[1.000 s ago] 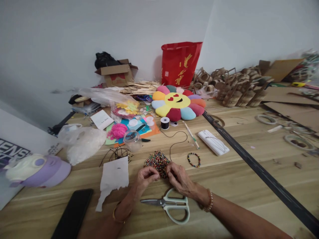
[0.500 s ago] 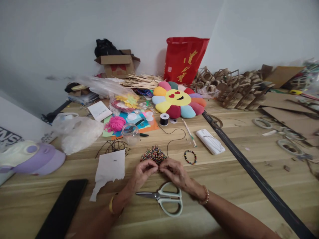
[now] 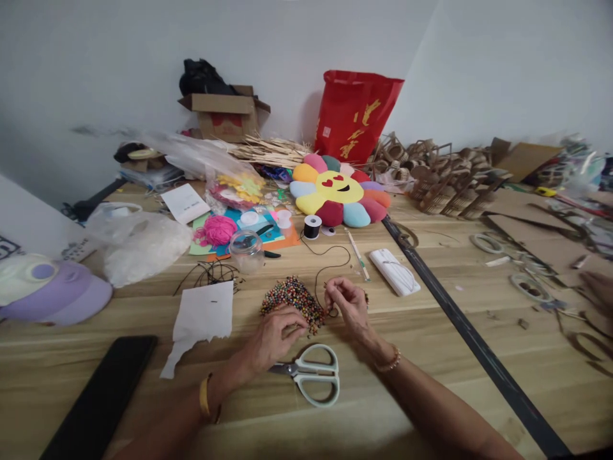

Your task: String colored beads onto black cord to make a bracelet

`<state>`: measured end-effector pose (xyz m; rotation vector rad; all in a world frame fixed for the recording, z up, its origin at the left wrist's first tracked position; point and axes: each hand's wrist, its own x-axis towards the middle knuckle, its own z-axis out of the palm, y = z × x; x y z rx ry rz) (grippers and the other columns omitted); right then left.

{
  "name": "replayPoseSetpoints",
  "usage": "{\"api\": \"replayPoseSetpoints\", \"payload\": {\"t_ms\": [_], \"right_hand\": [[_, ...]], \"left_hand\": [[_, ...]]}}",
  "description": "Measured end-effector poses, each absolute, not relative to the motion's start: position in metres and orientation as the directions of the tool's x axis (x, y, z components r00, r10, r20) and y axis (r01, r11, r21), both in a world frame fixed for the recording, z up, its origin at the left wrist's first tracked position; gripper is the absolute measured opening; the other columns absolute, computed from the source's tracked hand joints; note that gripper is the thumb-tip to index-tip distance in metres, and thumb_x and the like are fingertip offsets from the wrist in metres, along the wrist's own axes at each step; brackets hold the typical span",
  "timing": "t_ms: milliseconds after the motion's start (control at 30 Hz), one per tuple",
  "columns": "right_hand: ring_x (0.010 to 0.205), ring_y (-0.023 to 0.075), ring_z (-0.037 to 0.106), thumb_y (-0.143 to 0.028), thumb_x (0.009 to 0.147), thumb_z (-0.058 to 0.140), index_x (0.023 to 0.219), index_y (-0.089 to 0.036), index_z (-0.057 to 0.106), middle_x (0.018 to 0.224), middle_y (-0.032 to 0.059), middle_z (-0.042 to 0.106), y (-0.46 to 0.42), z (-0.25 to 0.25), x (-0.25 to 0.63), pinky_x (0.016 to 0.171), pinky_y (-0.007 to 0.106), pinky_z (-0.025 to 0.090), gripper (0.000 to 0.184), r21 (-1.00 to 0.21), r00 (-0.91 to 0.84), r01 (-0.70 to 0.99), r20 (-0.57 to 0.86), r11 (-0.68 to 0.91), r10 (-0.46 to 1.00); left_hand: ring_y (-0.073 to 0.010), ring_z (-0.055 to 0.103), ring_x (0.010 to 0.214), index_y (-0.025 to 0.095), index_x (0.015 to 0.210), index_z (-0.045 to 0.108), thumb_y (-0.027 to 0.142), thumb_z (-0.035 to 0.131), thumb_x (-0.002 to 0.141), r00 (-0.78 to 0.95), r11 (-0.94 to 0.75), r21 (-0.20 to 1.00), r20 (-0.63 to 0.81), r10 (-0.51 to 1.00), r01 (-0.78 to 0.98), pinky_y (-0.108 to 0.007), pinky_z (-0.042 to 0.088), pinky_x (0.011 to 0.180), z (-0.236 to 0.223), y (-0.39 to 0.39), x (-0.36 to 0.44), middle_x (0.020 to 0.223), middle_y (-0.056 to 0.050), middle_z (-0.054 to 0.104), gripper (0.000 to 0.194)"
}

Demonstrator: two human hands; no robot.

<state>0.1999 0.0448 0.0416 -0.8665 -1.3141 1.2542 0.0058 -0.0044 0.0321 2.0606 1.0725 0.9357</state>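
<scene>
The left hand [image 3: 281,329] curls over the near edge of the loose pile of small multicoloured round beads [image 3: 293,297], its grip unclear. The right hand [image 3: 345,301] pinches its fingertips beside the thin black cord [image 3: 317,281]; what they hold cannot be told. Pale-green-handled metal scissors [image 3: 316,374] lie nearer on the wooden desk [image 3: 378,421].

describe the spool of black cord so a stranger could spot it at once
Find the big flower cushion with the smiling yellow face. Just in front of it stands a small upright spool. Unlike the clear jar nearby, it has a white top and black cord wound round its middle.
</scene>
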Motion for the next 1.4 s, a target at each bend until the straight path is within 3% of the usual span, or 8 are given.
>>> {"api": "replayPoseSetpoints", "payload": {"t_ms": [267, 467, 633, 933, 1400], "right_hand": [[0.040, 0.0073, 0.036, -0.049, 0.081, 0.065, 0.076, -0.018, 0.057, 0.046, -0.0079, 0.042, 0.049, 0.026, 0.201, 0.040, 0.019, 0.031, 0.032, -0.978, 0.015, -0.124, 0.167, 0.167, 0.986], [0.042, 0.0073, 0.036, -0.050, 0.080, 0.064, 0.076, -0.018, 0.056, 0.047, -0.0078, 0.042, 0.052, 0.023, 0.203, 0.041, 0.020, 0.031, 0.033, -0.981, 0.054, -0.116, 0.150, 0.156, 0.987], [0.043, 0.0075, 0.038, -0.049, 0.080, 0.065, 0.076, -0.018, 0.057, 0.049, -0.0072, 0.043, 0.056, 0.026, 0.207, 0.043, 0.019, 0.032, 0.032, -0.982, 0.071, -0.094, 0.158, 0.164, 0.985], [0.044, 0.0073, 0.036, -0.049, 0.079, 0.066, 0.074, -0.018, 0.057, 0.049, -0.0070, 0.043, 0.057, 0.023, 0.206, 0.042, 0.019, 0.030, 0.033, -0.983, 0.065, -0.106, 0.145, 0.152, 0.987], [0.042, 0.0068, 0.036, -0.052, 0.077, 0.068, 0.076, -0.018, 0.057, 0.048, -0.0077, 0.043, 0.056, 0.021, 0.205, 0.039, 0.018, 0.032, 0.035, -0.985, 0.055, -0.137, 0.096, 0.102, 0.994]], "left_hand": [[-0.0210, 0.055, 0.103, 0.016, 0.100, 0.065, 0.015, 0.052, 0.093, 0.657, -0.695, 0.481, 0.280, 0.700, 0.535, -0.035, 0.046, 0.092, 0.040, -0.006, 0.017, 0.102, -0.007, 0.066, 0.015], [-0.0240, 0.049, 0.113, 0.017, 0.092, 0.063, 0.018, 0.057, 0.090, 0.762, -0.805, 0.272, 0.267, 0.589, 0.527, -0.039, 0.039, 0.101, 0.039, 0.008, 0.036, 0.109, -0.007, 0.061, 0.007], [-0.0250, 0.051, 0.106, 0.015, 0.091, 0.063, 0.021, 0.057, 0.090, 0.799, -0.834, 0.152, 0.238, 0.552, 0.530, -0.040, 0.042, 0.097, 0.034, 0.018, 0.046, 0.109, -0.010, 0.060, 0.008], [-0.0227, 0.054, 0.097, 0.014, 0.088, 0.060, 0.006, 0.047, 0.089, 0.835, -0.855, 0.109, 0.184, 0.518, 0.506, -0.033, 0.045, 0.089, 0.033, 0.028, 0.046, 0.099, -0.010, 0.061, 0.015], [-0.0227, 0.054, 0.091, 0.014, 0.084, 0.059, 0.005, 0.048, 0.088, 0.856, -0.877, 0.031, 0.205, 0.475, 0.479, -0.035, 0.046, 0.085, 0.019, 0.036, 0.018, 0.090, -0.007, 0.061, 0.015]]}}
